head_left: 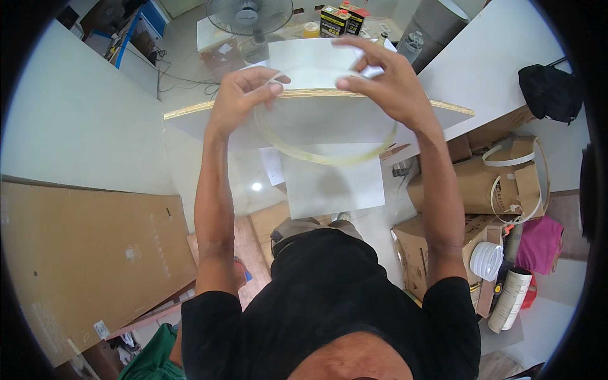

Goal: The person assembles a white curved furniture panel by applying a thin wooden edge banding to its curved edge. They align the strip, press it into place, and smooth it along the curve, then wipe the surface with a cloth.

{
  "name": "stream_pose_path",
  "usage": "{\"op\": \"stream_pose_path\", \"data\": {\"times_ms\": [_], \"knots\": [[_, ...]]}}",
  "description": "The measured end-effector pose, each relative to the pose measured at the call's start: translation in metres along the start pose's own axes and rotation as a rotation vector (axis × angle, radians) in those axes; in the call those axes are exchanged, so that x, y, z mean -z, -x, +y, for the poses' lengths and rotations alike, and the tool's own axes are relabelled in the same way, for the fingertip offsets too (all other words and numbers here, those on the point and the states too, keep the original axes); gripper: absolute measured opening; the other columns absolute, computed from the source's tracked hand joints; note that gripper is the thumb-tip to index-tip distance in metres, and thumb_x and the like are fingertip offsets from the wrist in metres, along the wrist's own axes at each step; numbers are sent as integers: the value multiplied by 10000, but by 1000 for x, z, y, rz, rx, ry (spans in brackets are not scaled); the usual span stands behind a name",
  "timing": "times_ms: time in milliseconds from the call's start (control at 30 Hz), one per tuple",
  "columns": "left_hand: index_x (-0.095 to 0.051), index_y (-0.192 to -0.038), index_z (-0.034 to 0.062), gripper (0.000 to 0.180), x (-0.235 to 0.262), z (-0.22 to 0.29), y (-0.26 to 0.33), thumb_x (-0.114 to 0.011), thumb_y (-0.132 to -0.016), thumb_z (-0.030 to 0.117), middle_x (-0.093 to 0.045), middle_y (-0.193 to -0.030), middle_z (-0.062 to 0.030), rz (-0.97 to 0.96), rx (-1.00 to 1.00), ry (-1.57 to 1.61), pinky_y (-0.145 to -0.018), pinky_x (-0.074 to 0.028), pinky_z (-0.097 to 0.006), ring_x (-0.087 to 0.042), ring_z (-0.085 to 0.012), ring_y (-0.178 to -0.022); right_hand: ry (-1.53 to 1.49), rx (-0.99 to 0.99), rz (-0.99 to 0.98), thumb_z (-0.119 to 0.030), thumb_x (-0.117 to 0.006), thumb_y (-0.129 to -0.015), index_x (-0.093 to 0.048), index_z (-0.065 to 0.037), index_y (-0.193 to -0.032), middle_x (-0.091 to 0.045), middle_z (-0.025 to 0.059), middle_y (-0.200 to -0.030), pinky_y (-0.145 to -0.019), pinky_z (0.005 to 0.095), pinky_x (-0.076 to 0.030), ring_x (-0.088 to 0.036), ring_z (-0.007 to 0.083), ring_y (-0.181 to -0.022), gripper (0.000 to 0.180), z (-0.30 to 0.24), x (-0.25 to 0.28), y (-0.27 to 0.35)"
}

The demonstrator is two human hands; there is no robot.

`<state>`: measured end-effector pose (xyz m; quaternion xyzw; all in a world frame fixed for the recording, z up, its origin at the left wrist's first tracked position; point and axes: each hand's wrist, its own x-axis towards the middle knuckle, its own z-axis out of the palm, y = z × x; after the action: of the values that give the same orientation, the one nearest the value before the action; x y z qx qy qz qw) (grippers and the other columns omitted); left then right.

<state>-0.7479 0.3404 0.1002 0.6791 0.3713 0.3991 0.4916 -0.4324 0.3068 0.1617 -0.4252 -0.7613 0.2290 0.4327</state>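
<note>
My left hand (244, 95) pinches the end of a thin pale strip between thumb and fingers, just above the plywood edge. That pale yellowish strip (335, 159) hangs in a wide loop in front of the panel and rises toward my right wrist. The white-faced plywood panel (316, 94) stands on edge across in front of me, its bare layered edge upward. My right hand (380, 73) hovers over the right half of that edge, slightly blurred, with thumb and fingers spread. A white board (304, 57) lies just beyond the edge.
A standing fan (248, 14), tins (335, 22) and a grey cylinder (440, 28) are beyond the panel. Cardboard boxes (418, 253), white strip coils (486, 261) and a roll (510, 301) crowd the right. Large cardboard (95, 259) leans at left; green cloth (155, 354) shows lower left.
</note>
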Motion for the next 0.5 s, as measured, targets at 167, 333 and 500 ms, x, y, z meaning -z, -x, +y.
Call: {"op": "stream_pose_path", "data": {"times_ms": [167,333,500], "knots": [[-831,-1164,15,273,-21,2,-6,-841,-932,158,-758,-872,5,-68,-140,-14,-733,-503,-253,-657,-74,-807,-301,-483,-375,-357,-882,-938,-771,-59,-1322,-598,-47,-668,-508,246,-430,-534,52,-557,499,-4,60,59],[-825,-1158,21,265,-30,5,-5,-818,-975,212,-782,-984,-12,-165,-56,-122,-770,-525,-272,-674,-99,-870,-634,-689,-477,-420,-844,-989,-755,-9,-1182,-624,-2,-677,-626,274,-528,-607,85,-603,463,23,52,109],[-828,-1123,34,322,-23,-5,-10,-835,-1012,336,-596,-746,66,79,-58,43,-558,-367,-225,-496,-37,-645,-1281,-476,-203,-430,-828,-1000,-688,-14,-1370,-678,44,-715,-857,362,-563,-686,157,-695,574,27,-25,166]]}}
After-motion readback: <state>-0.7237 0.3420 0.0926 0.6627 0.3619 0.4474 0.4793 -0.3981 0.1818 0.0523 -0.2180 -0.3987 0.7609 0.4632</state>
